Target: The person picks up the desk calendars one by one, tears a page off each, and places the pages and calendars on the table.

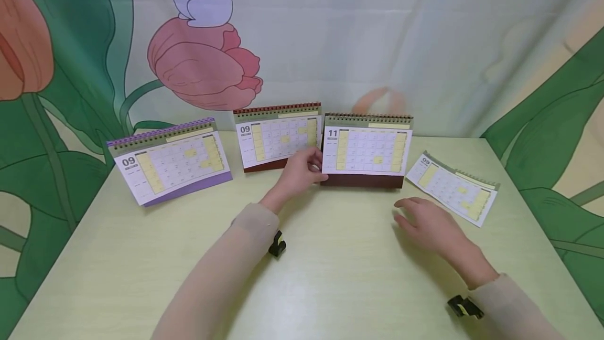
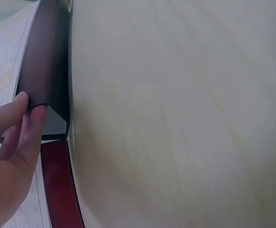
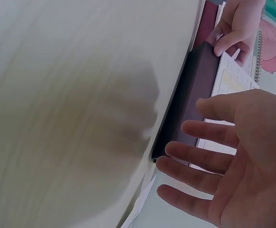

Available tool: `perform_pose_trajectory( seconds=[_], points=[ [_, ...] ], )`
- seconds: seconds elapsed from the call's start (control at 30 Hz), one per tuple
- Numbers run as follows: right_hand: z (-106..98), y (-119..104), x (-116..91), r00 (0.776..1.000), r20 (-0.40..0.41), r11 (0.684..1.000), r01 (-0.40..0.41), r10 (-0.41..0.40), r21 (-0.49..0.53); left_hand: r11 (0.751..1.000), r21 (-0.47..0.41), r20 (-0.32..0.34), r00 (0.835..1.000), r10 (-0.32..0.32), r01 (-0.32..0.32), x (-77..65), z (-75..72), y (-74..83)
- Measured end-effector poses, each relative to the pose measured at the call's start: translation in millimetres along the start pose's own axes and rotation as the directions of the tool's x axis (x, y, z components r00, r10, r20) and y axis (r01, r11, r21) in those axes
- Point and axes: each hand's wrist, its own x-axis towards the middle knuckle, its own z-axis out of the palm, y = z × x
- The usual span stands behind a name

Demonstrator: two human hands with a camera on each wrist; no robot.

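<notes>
A desk calendar [image 1: 373,151] with a dark brown base stands upright right of the table's middle, its page marked 11. My left hand [image 1: 300,173] pinches its lower left edge, the thumb on the front and the fingers reaching behind the brown base [image 2: 43,61]. A reddish-brown calendar [image 1: 271,140] showing 09 stands just left of it, partly behind that hand. My right hand [image 1: 431,223] is over the table in front of the right side, fingers spread and loosely bent, holding nothing. Near it lies a loose calendar pad [image 1: 453,187], also marked 09.
A purple calendar [image 1: 174,161] stands at the left, angled inward. Behind the pale wooden table [image 1: 321,277] hangs a curtain [image 1: 330,41] printed with tulips and leaves. Each sleeve carries a small black clip device [image 1: 278,244] near the wrist.
</notes>
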Motion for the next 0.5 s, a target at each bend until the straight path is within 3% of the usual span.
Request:
perform_pose_trajectory(
  seconds=[0.33,0.5],
  points=[
    [1.7,-7.9,-2.4,0.999,0.013,0.999,0.031,-0.031,0.033,0.989,0.144,-0.035,0.999,-0.034,0.039,13.2,9.5,4.4],
    [2.5,-12.1,-4.0,0.999,0.026,0.999,0.022,-0.023,0.038,0.984,0.161,-0.071,0.995,-0.068,0.078,17.0,14.0,6.0]
  ],
)
